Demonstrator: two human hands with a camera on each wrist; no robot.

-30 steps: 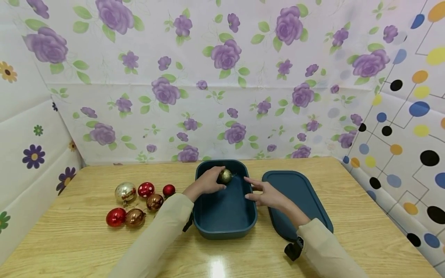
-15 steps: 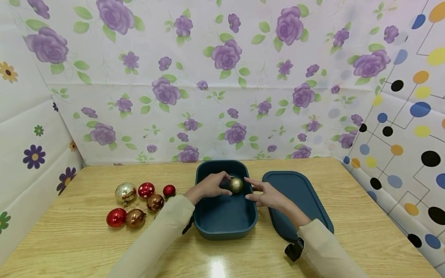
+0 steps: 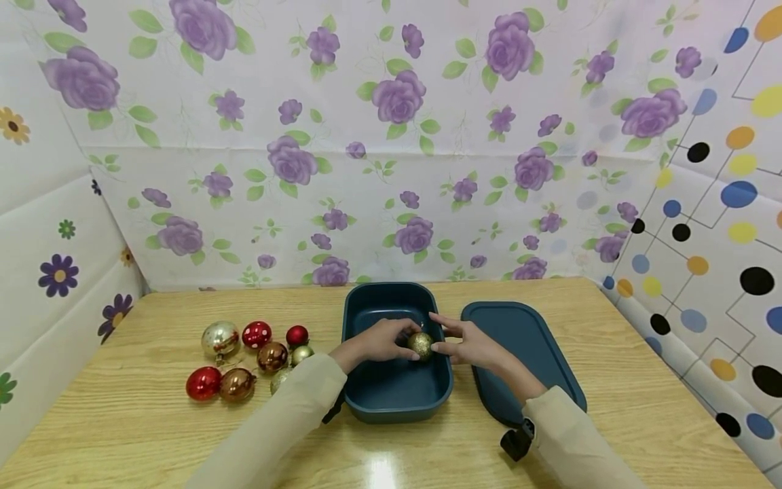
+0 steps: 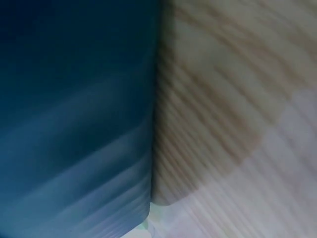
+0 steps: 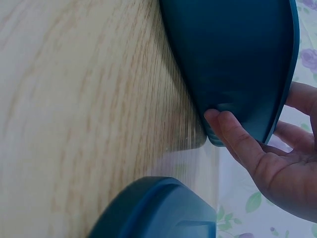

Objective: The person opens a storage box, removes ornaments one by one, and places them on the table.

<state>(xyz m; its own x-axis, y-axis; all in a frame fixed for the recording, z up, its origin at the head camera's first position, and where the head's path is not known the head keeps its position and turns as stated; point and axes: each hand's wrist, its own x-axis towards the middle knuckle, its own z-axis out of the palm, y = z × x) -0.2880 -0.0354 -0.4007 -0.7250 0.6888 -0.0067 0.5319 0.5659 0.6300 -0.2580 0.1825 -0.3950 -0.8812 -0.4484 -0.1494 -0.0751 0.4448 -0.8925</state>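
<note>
My left hand reaches into the dark blue box and holds a gold glitter Christmas ball between thumb and fingers, near the right wall. My right hand steadies that wall: in the head view the thumb and a forefinger come over the rim. From the right wrist view, two fingertips press the outside of the box. The left wrist view shows only the box's outer wall and wood; the left hand is out of its sight.
Left of the box lie several Christmas balls, among them a silver one, a red dotted one and a brown one. The left sleeve partly covers some. A blue lid lies flat to the right, under the right forearm.
My left hand has brought the gold ball from the back of the box forward and right, towards the right wall. The right hand stays on the rim.
</note>
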